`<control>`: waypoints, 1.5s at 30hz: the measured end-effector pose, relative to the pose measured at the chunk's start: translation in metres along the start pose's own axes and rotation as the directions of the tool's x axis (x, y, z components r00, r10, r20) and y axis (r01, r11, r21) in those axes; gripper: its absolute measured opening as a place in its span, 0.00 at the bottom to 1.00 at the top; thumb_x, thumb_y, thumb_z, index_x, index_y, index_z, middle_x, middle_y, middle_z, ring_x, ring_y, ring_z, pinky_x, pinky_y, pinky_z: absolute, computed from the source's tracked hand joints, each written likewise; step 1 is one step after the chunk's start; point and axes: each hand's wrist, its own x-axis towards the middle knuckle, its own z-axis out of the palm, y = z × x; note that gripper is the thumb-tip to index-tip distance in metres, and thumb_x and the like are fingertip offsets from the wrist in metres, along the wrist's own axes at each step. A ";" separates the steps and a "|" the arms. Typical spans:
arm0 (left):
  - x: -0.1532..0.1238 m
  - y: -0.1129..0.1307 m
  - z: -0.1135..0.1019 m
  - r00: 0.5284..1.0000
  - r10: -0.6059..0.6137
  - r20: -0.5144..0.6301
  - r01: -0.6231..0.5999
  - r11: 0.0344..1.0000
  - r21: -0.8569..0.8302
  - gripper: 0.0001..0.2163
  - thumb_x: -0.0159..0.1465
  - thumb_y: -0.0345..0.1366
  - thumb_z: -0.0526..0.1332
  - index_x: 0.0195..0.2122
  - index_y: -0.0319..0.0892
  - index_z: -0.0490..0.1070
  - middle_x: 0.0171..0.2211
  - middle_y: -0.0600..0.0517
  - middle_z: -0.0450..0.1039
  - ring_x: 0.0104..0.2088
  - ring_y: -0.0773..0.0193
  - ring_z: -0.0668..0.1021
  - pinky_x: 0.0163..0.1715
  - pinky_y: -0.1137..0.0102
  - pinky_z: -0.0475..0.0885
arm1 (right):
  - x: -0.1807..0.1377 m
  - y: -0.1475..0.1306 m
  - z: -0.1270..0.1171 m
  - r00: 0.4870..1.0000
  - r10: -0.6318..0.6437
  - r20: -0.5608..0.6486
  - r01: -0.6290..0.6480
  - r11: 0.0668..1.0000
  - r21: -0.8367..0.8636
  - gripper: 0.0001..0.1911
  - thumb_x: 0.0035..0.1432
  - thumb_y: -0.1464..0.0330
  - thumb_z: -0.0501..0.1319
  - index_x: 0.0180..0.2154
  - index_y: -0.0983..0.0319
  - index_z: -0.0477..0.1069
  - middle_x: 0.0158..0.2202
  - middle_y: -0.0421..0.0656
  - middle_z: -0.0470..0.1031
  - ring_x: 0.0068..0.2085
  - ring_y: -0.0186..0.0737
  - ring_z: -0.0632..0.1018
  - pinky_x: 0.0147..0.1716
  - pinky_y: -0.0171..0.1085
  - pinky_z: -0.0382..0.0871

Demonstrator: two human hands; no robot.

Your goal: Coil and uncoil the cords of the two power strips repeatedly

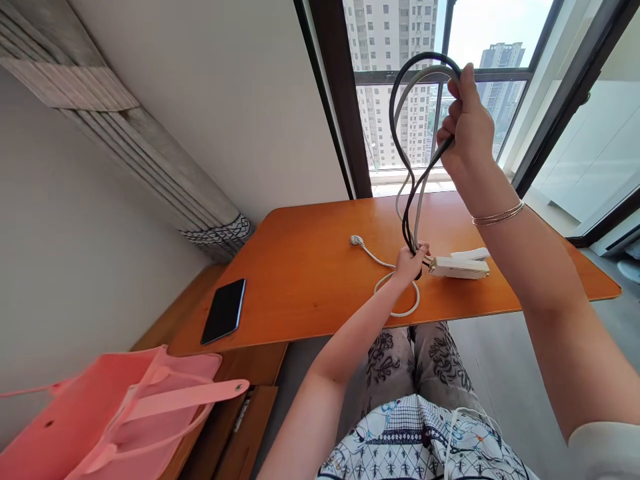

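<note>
My right hand (466, 127) is raised in front of the window, its fingers closed around the top of a loop of cables. The loop is made of a black cable (393, 113) and a pale grey-white cable (419, 75). Lower down, just over the table, my left hand (411, 262) is closed around the same cables where they bunch together. Just right of it lie white power strips (460, 268), the cables running toward them. A white plug (357, 240) lies on the table, its white cord curling beneath my left wrist.
The orange-brown wooden table (300, 267) stretches before me. A black phone (224, 311) lies near its left end. At lower left is a pink bag (125, 407) with straps. A gathered curtain (150, 147) hangs left, and a dark-framed window (340, 100) stands beyond the table.
</note>
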 end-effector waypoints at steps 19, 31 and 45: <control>0.014 0.008 -0.130 0.978 0.111 -0.176 0.005 0.833 0.554 0.16 0.61 0.50 0.57 0.25 0.44 0.66 0.22 0.53 0.68 0.27 0.62 0.72 0.30 0.68 0.64 | -0.023 -0.010 -0.126 0.577 0.650 0.495 -0.095 0.655 -0.750 0.22 0.43 0.48 0.72 0.20 0.54 0.67 0.17 0.37 0.63 0.25 0.41 0.71 0.42 0.53 0.72; -0.001 0.007 -0.135 0.992 -0.077 0.102 0.033 0.927 0.374 0.22 0.52 0.57 0.66 0.29 0.41 0.70 0.23 0.55 0.67 0.24 0.68 0.69 0.25 0.71 0.67 | 0.006 0.014 -0.126 0.935 0.345 -0.088 -0.335 0.936 0.109 0.18 0.63 0.62 0.56 0.21 0.56 0.61 0.15 0.29 0.42 0.19 0.31 0.49 0.34 0.39 0.63; -0.010 0.020 -0.133 0.961 -0.160 0.227 0.124 0.979 0.165 0.26 0.54 0.63 0.63 0.27 0.41 0.66 0.20 0.58 0.58 0.17 0.75 0.61 0.19 0.74 0.61 | -0.013 0.081 -0.155 0.992 0.061 0.111 -0.002 0.883 -0.470 0.39 0.59 0.40 0.33 0.46 0.55 0.71 0.57 0.52 0.72 0.58 0.54 0.74 0.51 0.51 0.72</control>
